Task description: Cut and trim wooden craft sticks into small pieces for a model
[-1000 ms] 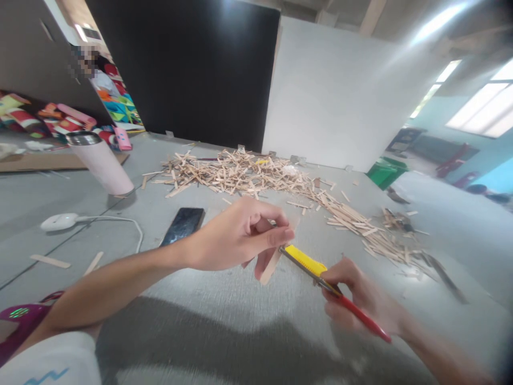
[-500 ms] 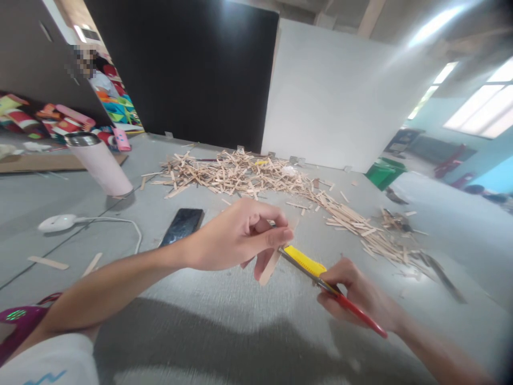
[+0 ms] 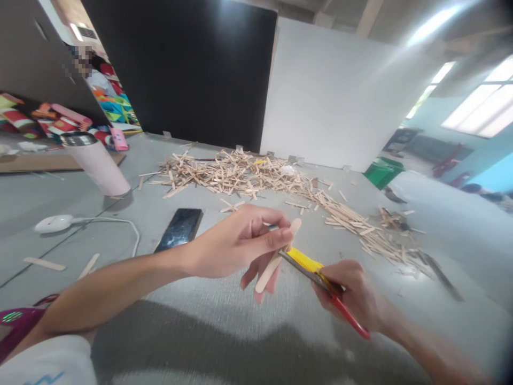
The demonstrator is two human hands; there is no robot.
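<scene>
I see the left hand [image 3: 244,240] pinching one slanting wooden stick [image 3: 265,278] between thumb and bent fingers. The right hand [image 3: 355,291] is closed around a yellow-and-red tool [image 3: 306,262], whose tip touches the stick or is just beside it; I cannot tell which. Just left of the left hand lies a phone [image 3: 179,229]. Farther beyond both hands spreads a stick pile [image 3: 224,174]; a pink bottle [image 3: 102,168] stands leftward.

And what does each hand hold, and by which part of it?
Left hand: a wooden stick, pinched toward its upper end. Right hand: a yellow-and-metal tool, gripped at its red-handled end.
</scene>
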